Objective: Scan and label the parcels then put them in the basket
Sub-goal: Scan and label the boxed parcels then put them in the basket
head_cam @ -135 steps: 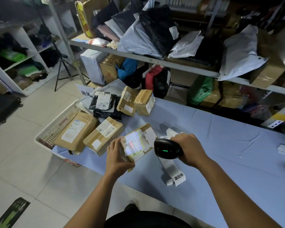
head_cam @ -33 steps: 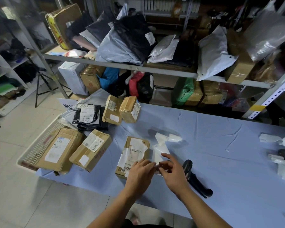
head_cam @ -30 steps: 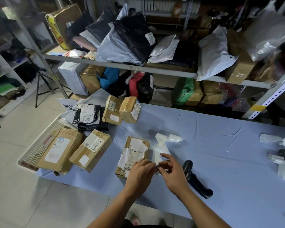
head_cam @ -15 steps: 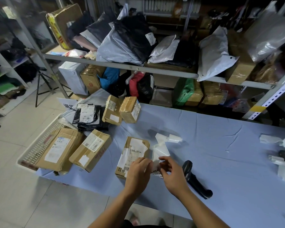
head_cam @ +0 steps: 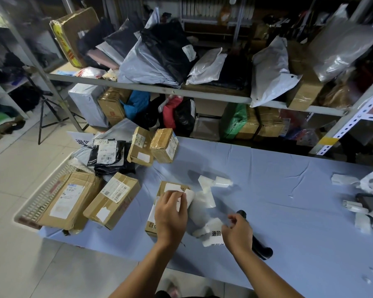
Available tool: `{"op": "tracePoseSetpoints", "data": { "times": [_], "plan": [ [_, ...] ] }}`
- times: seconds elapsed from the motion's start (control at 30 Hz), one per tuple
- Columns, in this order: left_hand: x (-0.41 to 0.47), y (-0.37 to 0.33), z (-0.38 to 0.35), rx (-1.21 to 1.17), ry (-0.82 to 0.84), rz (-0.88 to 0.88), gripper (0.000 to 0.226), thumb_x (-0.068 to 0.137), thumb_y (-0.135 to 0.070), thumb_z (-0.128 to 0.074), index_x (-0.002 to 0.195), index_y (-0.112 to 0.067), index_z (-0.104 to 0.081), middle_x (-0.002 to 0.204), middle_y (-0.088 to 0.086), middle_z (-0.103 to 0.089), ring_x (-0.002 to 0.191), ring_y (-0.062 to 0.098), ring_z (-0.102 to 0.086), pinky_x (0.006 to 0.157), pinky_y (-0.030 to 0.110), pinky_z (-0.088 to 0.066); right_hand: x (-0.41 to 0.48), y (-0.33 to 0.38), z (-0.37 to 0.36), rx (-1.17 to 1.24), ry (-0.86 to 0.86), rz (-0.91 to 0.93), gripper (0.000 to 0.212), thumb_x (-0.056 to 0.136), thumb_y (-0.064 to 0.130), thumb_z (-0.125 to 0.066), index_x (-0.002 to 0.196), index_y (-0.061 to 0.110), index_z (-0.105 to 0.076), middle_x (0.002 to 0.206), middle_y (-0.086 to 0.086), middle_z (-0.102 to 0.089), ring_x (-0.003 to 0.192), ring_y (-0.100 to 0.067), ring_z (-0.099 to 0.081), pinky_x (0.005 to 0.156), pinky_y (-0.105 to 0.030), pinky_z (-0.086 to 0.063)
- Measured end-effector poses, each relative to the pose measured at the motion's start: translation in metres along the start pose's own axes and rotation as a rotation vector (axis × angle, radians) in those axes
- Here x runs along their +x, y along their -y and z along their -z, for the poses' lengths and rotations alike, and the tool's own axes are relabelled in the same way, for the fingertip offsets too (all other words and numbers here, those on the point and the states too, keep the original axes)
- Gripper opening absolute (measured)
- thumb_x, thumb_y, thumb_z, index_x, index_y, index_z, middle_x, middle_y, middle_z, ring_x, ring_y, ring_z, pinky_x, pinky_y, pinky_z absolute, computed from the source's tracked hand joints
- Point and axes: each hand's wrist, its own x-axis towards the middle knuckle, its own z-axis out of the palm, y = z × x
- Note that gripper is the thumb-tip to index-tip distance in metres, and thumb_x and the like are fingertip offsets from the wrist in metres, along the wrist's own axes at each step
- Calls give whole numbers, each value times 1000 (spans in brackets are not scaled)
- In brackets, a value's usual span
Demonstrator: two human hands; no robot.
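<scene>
A small cardboard parcel (head_cam: 151, 226) lies on the blue table (head_cam: 289, 211) in front of me. My left hand (head_cam: 170, 218) is over it and pinches a white label (head_cam: 179, 201) just above the box top. My right hand (head_cam: 238, 232) pinches the end of the white label strip (head_cam: 209, 232), which curls back across the cloth. The black scanner (head_cam: 261, 247) lies on the table, partly behind my right hand. The white basket (head_cam: 43, 198) stands at the table's left end with a large flat box (head_cam: 69, 198) in it.
A carton (head_cam: 112, 200) leans between basket and table. Two small boxes (head_cam: 140, 147) (head_cam: 164, 145) and a black poly bag (head_cam: 108, 154) sit behind. Loose papers and a dark device (head_cam: 367, 201) lie at the right. Shelves (head_cam: 181, 91) full of parcels stand beyond the table.
The scanner, held earlier, now lies on the table. My hands have parted: the left moved up over the parcel with a label, the right drew the strip to the right.
</scene>
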Motion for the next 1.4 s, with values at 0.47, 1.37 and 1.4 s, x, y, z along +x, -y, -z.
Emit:
{"op": "tracePoseSetpoints", "data": {
  "times": [0.47, 1.37, 1.4],
  "plan": [
    [-21, 2, -1, 263, 82, -645, 24, 99, -31, -56, 97, -11, -71, 107, 10, -68, 105, 28, -63, 84, 36, -50, -10, 75, 13, 665, 245, -68, 32, 80, 2, -77, 104, 19, -63, 82, -3, -76, 81, -28, -74, 81, -48, -61],
    [-31, 16, 29, -364, 273, 696, 16, 80, -4, -79, 73, -17, -74, 69, -1, -72, 61, 6, -64, 58, 18, -49, -13, 39, -53, 249, 409, 27, 33, 82, 4, -74, 98, 29, -59, 86, 0, -71, 78, -18, -69, 73, -41, -61],
    [-27, 22, 31, -377, 275, 700, 14, 80, -5, -79, 74, -17, -74, 70, -1, -72, 62, 10, -65, 59, 20, -51, -13, 41, -56, 280, 405, -1, 32, 82, 7, -76, 99, 28, -60, 81, -1, -73, 74, -19, -69, 67, -40, -60]
  ]
}}
